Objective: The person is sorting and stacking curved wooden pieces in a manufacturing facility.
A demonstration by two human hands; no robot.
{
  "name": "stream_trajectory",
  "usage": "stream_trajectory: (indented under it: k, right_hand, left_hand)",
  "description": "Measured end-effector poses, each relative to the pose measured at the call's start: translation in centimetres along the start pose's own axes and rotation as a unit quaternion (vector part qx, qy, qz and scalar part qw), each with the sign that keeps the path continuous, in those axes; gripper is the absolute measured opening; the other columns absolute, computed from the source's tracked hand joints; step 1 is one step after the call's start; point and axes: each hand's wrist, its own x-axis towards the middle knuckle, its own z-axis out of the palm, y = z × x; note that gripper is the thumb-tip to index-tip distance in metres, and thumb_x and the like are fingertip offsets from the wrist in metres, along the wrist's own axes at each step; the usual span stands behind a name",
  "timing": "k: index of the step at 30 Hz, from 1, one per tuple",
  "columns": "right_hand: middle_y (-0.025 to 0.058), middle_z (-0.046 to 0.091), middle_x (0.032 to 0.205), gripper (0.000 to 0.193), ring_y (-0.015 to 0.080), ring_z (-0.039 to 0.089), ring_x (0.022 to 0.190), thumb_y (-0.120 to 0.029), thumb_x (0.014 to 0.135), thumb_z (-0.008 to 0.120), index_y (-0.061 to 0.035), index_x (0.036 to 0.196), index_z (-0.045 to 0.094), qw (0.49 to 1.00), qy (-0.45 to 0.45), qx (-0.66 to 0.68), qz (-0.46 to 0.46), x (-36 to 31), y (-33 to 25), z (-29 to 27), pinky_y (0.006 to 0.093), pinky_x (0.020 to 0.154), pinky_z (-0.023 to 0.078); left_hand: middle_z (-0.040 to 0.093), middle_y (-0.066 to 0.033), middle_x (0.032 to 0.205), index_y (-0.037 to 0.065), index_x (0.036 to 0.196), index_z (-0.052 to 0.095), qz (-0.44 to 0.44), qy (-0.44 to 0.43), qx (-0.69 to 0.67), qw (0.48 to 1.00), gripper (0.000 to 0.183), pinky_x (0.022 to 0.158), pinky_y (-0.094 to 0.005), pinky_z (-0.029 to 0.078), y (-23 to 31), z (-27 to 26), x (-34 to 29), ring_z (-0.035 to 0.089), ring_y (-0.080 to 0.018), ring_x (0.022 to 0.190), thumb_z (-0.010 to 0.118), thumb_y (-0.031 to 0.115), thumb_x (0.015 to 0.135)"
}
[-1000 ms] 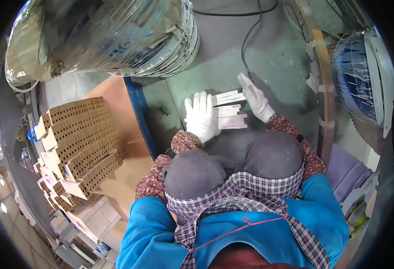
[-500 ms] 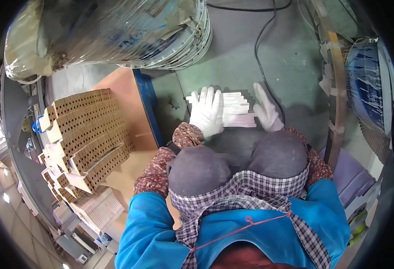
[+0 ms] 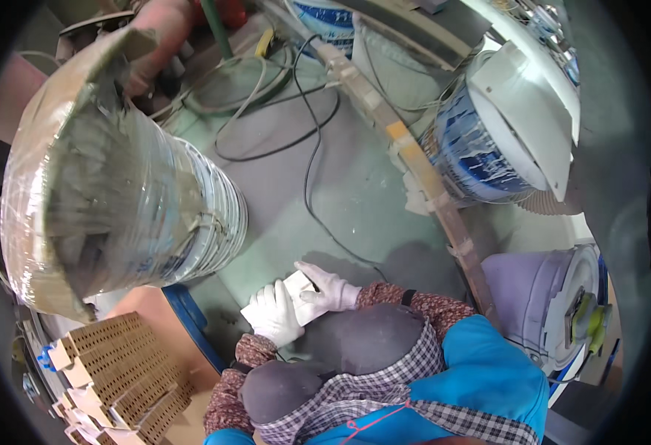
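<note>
A small bundle of flat white strips (image 3: 299, 283) is between my two white-gloved hands, in front of my knees. My left hand (image 3: 276, 314) lies over the bundle's left part, fingers bent round it and hiding much of it. At the opposite end, my right hand (image 3: 331, 288) grips the bundle, its thumb and fingers closed about the edge. The strips sit close together and slanted. I cannot make out what they are made of.
Stacked tan blocks with rows of dark holes (image 3: 118, 356) stand at lower left, by a blue-edged board (image 3: 192, 326). A plastic-wrapped stack of buckets (image 3: 170, 200) rises at left. A black cable (image 3: 309, 178) crosses the floor. Right of a taped beam (image 3: 422, 174) is a lilac bucket (image 3: 526, 289).
The view has swung to the right. The strips lay fanned out under my flat left hand, with my right hand apart from them; now they are squared together and both hands grip them.
</note>
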Motion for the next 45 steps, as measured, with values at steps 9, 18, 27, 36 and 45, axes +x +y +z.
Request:
stream_trajectory:
  k: [9, 18, 27, 36, 45]
  right_hand:
    - [0.0109, 0.065, 0.127, 0.064, 0.0185, 0.064, 0.108, -0.04, 0.099, 0.061, 0.0002, 0.146, 0.047, 0.93, -0.032, 0.157, 0.33, -0.3, -13.6, -15.4, 0.0314, 0.096, 0.049]
    - [0.0211, 0.061, 0.136, 0.065, 0.0294, 0.062, 0.121, -0.04, 0.095, 0.06, 0.0024, 0.144, 0.048, 0.927, -0.002, 0.055, 0.37, -7.9, -33.0, -20.0, 0.0372, 0.106, 0.045]
    - [0.0237, 0.057, 0.139, 0.059, 0.0368, 0.054, 0.13, -0.038, 0.097, 0.052, 0.0011, 0.141, 0.05, 0.929, -0.041, -0.005, 0.369, -18.2, -55.3, -22.0, 0.0413, 0.112, 0.039]
    - [0.017, 0.07, 0.109, 0.043, 0.0226, 0.067, 0.1, -0.023, 0.097, 0.053, 0.0008, 0.133, 0.058, 0.839, 0.317, 0.109, 0.428, -27.2, -66.5, -31.9, 0.035, 0.092, 0.051]
    - [0.0174, 0.066, 0.116, 0.053, 0.0183, 0.066, 0.092, -0.027, 0.104, 0.051, 0.0086, 0.143, 0.042, 0.764, 0.513, 0.324, 0.221, -31.0, -62.9, -40.9, 0.0311, 0.081, 0.056]
  left_hand:
    - [0.051, -0.0257, 0.124, -0.009, 0.146, 0.028, -0.107, -0.026, -0.024, 0.994, 0.118, 0.102, -0.05, 0.042, 3.2, -9.5, -5.6, 0.054, -0.0415, 0.115, 0.082, 0.045, 0.055]
    - [0.049, -0.0291, 0.129, -0.008, 0.146, 0.027, -0.14, 0.03, -0.069, 0.987, 0.125, 0.101, -0.0521, 0.044, 8.3, -26.5, -13.4, 0.051, -0.0434, 0.118, 0.086, 0.051, 0.053]
    - [0.055, -0.0277, 0.12, -0.008, 0.137, 0.039, -0.017, -0.043, -0.143, 0.989, 0.108, 0.092, -0.0516, 0.051, 24.5, -49.8, -19.8, 0.057, -0.0433, 0.113, 0.087, 0.041, 0.053]
    - [0.055, -0.0213, 0.106, -0.011, 0.134, 0.039, 0.288, 0.101, -0.134, 0.943, 0.099, 0.08, -0.0477, 0.049, 44.1, -55.6, -15.3, 0.059, -0.0382, 0.096, 0.082, 0.031, 0.055]
    - [0.047, -0.0224, 0.124, -0.012, 0.147, 0.026, 0.263, 0.059, 0.007, 0.963, 0.126, 0.101, -0.0534, 0.038, 56.9, -54.8, -7.8, 0.049, -0.0379, 0.117, 0.084, 0.05, 0.053]
